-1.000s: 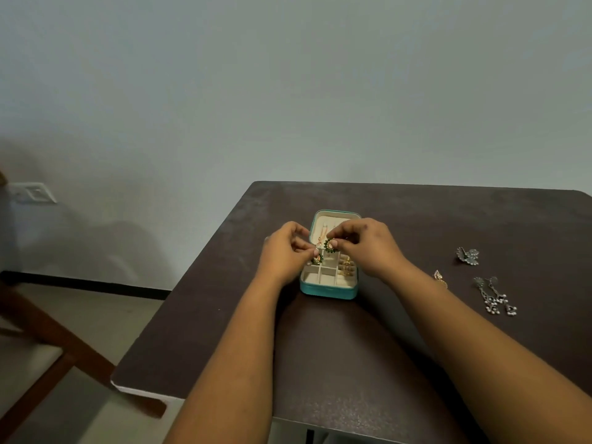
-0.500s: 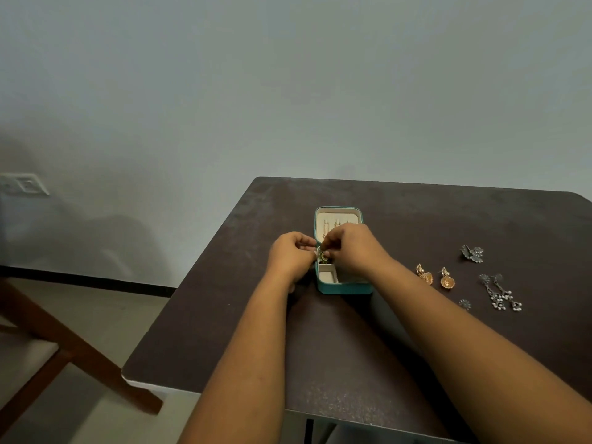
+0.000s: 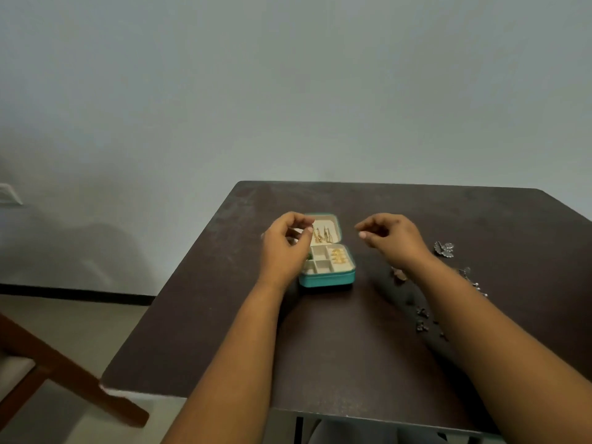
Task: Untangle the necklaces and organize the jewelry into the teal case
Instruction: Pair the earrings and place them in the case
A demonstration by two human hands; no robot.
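The teal case [image 3: 326, 278] lies open on the dark table [image 3: 336, 341]. Gold chains [image 3: 321, 235] hang in its raised lid, and gold pieces [image 3: 339, 255] fill the right compartments. A bit of green jewelry [image 3: 308, 257] peeks out in a left compartment beside my left hand. My left hand [image 3: 285, 245] hovers over the case's left edge, fingers loosely curled, holding nothing. My right hand [image 3: 389, 240] floats right of the case, fingers apart and empty.
Silver earrings lie on the table to the right: a fan-shaped one [image 3: 443, 249], a dangling pair [image 3: 474, 282] partly behind my right forearm, and small dark pieces [image 3: 422, 318]. A wooden chair [image 3: 48, 366] stands at lower left, off the table's left edge.
Both hands were pinched together over the case on the green piece; they have now let go and moved apart, the right hand swinging to the right. The green piece sits in the case.
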